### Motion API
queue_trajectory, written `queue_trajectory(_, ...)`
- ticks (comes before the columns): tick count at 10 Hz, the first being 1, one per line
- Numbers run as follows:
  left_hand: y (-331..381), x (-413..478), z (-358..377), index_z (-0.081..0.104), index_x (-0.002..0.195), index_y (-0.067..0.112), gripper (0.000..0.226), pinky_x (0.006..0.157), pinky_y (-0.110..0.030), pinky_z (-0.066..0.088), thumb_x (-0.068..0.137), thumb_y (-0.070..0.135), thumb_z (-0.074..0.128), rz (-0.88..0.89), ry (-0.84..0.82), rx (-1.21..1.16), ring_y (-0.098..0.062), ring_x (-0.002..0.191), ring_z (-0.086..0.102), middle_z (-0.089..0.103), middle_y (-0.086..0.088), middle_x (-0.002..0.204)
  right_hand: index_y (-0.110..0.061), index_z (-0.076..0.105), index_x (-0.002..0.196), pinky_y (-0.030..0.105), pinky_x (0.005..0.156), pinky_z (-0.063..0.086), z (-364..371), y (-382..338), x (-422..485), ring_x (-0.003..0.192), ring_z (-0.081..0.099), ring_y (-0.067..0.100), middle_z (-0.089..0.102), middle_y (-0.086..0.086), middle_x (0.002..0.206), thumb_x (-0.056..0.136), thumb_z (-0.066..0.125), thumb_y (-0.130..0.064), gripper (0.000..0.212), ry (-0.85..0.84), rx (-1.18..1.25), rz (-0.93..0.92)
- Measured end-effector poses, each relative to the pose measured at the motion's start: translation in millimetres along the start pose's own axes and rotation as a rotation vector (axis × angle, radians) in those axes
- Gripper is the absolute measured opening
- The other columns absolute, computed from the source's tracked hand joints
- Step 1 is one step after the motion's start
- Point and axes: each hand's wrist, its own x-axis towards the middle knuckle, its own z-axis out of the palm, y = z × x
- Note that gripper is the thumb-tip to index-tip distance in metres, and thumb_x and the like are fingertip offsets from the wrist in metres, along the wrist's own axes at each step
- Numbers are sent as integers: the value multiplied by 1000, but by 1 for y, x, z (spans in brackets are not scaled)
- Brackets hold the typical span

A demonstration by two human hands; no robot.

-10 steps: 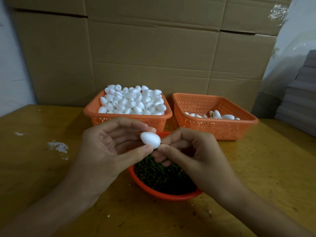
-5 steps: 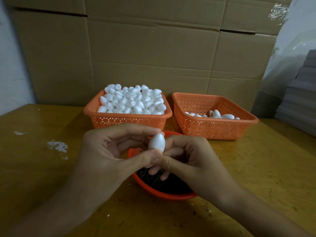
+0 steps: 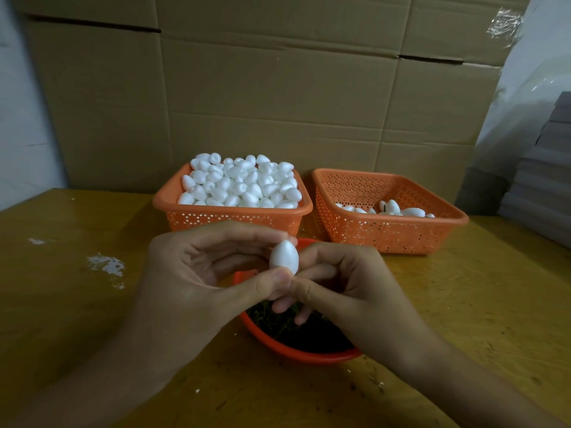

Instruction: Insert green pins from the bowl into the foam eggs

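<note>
Foam egg [image 3: 283, 254] stands tip up above the red bowl [image 3: 296, 353] by the front edge of the bench [image 3: 92, 335], pinched by the left hand [image 3: 197, 279], while the right hand [image 3: 349, 291] curls at its bottom end, any pin hidden.

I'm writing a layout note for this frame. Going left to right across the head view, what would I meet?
White paint patch → left hand → foam egg → right hand → grey stack. The full basket, the sparse basket and the bowl overlap the hands, so they are left out.
</note>
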Motion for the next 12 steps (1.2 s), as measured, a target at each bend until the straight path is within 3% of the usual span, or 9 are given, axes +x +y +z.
queue_trajectory(1, 4, 2, 2, 71, 125, 44, 52, 96, -48, 60, 80, 25, 90, 43, -30, 35, -29, 120, 71, 74, -3, 129, -1, 72, 100, 32, 65, 63, -5, -1, 2, 80, 78, 23, 80, 8, 86, 91, 70, -18, 19, 44, -16, -41)
queue_trajectory(2, 1, -1, 2, 61, 138, 43, 62, 95, -31, 60, 80, 38, 85, 56, -38, 112, -22, 127, 66, 69, 7, 136, -5, 71, 99, 30, 63, 63, -28, -2, 10, 78, 77, 24, 80, 6, 90, 92, 67, -21, 18, 219, -56, -67)
queue_trajectory(3, -3, 0, -3, 67, 125, 41, 36, 94, -30, 58, 89, 49, 69, 81, -26, 417, -10, 122, 65, 68, 20, 125, -11, 71, 100, 35, 68, 65, -70, 9, 16, 77, 76, 21, 80, 0, 91, 95, 66, -24, 15, 452, -233, -5)
queue_trajectory(5, -32, 2, -23, 68, 109, 32, 37, 89, -36, 54, 97, 56, 42, -93, 58, 559, -3, 110, 63, 66, 20, 108, -23, 70, 104, 44, 62, 64, -132, 47, 12, 64, 72, 7, 73, -7, 84, 102, 61, -28, 10, 681, -738, 52)
queue_trajectory(6, -50, 3, -28, 68, 105, 30, 40, 80, -41, 57, 102, 59, 40, -261, 146, 385, -9, 101, 66, 69, 13, 105, -21, 68, 104, 46, 60, 62, -144, 55, 12, 63, 70, 9, 72, -4, 86, 105, 51, -32, 21, 681, -848, 79)
queue_trajectory(7, -61, 4, -28, 68, 102, 25, 46, 76, -43, 57, 104, 59, 37, -360, 205, 261, -24, 97, 67, 69, 0, 102, -21, 62, 97, 35, 54, 54, -147, 57, 16, 61, 66, 12, 68, -1, 80, 107, 43, -36, 26, 650, -922, 97)
queue_trajectory(9, -70, 2, -29, 70, 100, 31, 54, 75, -37, 53, 93, 69, 33, -337, 167, 255, -15, 94, 68, 71, 3, 96, -12, 64, 93, 56, 66, 58, -148, 62, 23, 65, 64, 26, 64, 7, 75, 105, 44, -44, 40, 655, -964, 147)
queue_trajectory(11, -72, 2, -28, 68, 95, 48, 51, 81, -45, 55, 87, 78, 28, -341, 118, 308, -12, 98, 68, 72, 9, 98, -21, 61, 81, 55, 66, 59, -141, 68, 24, 67, 67, 22, 65, -1, 77, 102, 55, -44, 31, 724, -934, 103)
queue_trajectory(12, -68, 2, -27, 68, 97, 45, 54, 86, -52, 55, 89, 78, 26, -344, 113, 325, -14, 97, 68, 72, 8, 98, -24, 62, 87, 44, 59, 61, -138, 69, 24, 65, 68, 13, 65, -8, 80, 101, 58, -45, 26, 758, -880, 59)
